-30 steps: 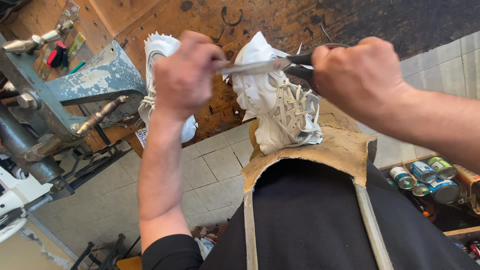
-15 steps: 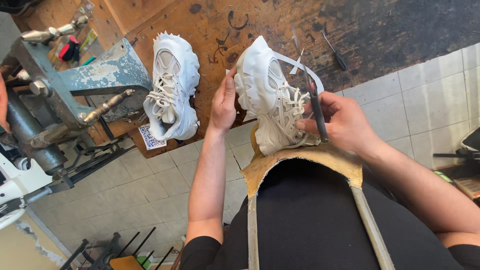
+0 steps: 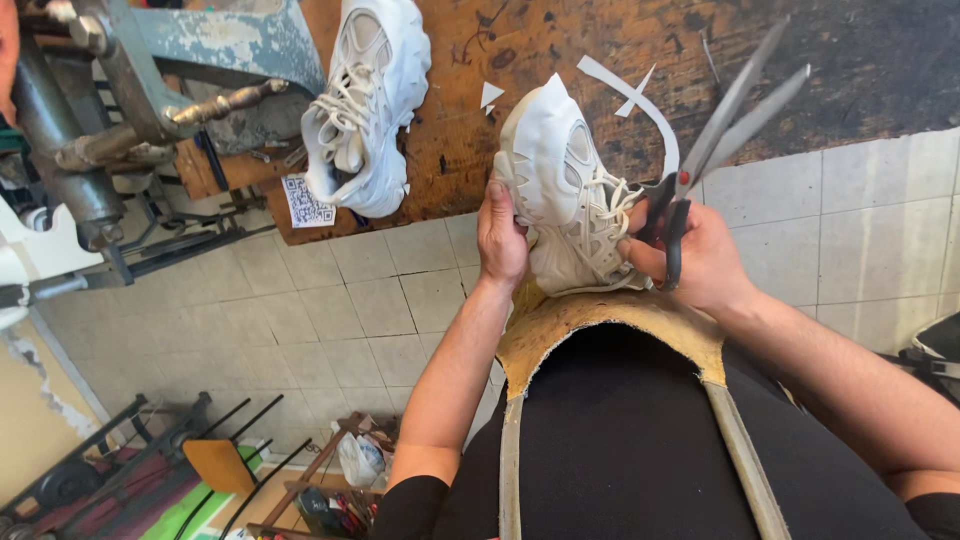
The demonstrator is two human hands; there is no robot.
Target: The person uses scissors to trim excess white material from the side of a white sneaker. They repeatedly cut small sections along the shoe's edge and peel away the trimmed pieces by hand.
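Left hand [image 3: 503, 232] closed around the near side of the shoe [image 3: 562, 190], fingers curled on its sole edge, thumb side hidden. Right hand [image 3: 697, 258] gripped the scissors [image 3: 712, 140] by their dark handles, fingers through the loops, while also pressing against the shoe's laced side. Blades slightly parted, pointing up and away toward the bench's far right. Shoe stood toe-up, heel resting on the tan apron bib [image 3: 610, 322] at the chest, just off the near edge of the bench [image 3: 560, 60]. A white strip [image 3: 640, 100] curled from the shoe's toe area over toward the scissors; whether attached, could not be told. Second shoe [image 3: 365, 105] lay on the bench's near left corner, well apart from the hands. Small white scraps [image 3: 491, 95] sat on the wood between the two shoes. Metal machine [image 3: 130, 90] stood at the left of the bench, above grey floor tiles [image 3: 330, 310].
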